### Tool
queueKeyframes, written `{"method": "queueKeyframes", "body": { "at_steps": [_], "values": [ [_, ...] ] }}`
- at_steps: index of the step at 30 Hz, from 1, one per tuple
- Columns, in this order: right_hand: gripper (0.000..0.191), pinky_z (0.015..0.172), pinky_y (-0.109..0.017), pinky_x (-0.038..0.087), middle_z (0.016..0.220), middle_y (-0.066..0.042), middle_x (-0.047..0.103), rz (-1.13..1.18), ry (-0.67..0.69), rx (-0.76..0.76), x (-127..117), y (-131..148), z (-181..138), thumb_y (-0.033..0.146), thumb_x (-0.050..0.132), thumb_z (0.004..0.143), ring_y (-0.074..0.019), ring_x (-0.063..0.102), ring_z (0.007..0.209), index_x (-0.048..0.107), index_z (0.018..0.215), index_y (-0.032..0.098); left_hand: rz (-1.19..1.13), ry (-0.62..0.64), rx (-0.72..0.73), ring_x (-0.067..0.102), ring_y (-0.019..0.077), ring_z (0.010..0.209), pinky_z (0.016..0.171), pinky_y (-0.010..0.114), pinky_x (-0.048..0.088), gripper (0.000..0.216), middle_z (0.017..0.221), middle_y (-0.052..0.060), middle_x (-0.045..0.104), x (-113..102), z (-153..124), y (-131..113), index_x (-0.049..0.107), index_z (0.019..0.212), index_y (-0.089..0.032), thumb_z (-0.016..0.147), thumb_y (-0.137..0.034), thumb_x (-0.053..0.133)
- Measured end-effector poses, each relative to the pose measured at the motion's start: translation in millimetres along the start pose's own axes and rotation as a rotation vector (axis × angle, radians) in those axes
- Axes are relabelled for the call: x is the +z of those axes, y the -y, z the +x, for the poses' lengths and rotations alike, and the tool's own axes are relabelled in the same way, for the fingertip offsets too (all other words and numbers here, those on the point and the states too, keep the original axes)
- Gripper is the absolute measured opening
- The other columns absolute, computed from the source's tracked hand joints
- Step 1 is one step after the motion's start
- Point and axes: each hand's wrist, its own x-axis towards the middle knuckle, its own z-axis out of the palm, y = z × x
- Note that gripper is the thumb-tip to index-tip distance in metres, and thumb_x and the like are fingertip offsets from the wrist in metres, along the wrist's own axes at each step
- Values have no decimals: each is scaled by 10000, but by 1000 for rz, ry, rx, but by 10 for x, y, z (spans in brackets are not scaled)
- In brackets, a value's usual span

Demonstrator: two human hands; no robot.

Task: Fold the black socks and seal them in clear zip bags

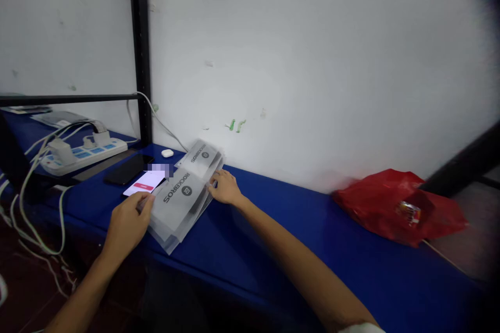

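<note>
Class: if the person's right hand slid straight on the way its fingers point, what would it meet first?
The right hand points left at the packet stack, whose edge its fingertips seem already to touch. So the stack comes first; the lit phone lies beyond it.

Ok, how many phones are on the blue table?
2. A dark phone lies by the power strip; a lit phone lies beside it, next to the stack of packets that the left hand grips. Others could be hidden under the packets.

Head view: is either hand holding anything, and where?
The left hand pinches the stack of grey plastic ROCKBROS packets by its left edge; the right hand only rests on its right edge.
</note>
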Motion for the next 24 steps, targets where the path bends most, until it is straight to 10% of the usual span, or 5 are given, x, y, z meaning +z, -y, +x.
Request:
{"method": "queueKeyframes", "body": {
  "at_steps": [24],
  "values": [
    [136, 937, -376, 426, 1107, -40, 648, 340, -148, 161, -112, -119, 44, 159, 623, 692, -233, 571, 1082, 640, 569, 214, 75, -4, 12, 615, 223, 805, 694, 304, 436, 310, 904, 44, 682, -110, -51, -140, 627, 897, -210, 829, -408, 397]
  ]
}}
